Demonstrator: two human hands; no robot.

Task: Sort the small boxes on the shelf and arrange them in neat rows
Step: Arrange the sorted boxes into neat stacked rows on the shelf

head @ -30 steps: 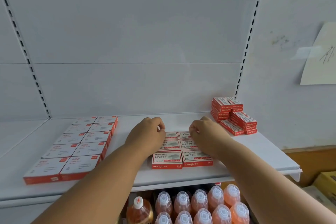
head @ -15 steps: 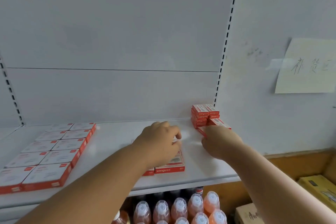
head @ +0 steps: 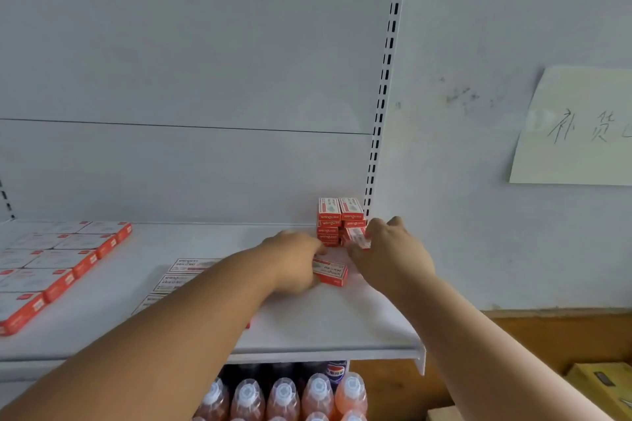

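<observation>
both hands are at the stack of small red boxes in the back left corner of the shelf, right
Not quite: the head view shows the stack of small red boxes in the back right corner of the shelf, by the slotted upright. Both the left hand and right hand are there.

looks like a shop: white metal shelf (head: 325, 335) w/ slotted upright (head: 384, 85) at 1 o'clock, identical red-white boxes (head: 65, 260) in rows at 9, capped drink bottles (head: 284, 396) packed below at 6, handwritten paper note (head: 578, 133) on wall at 3.
</observation>
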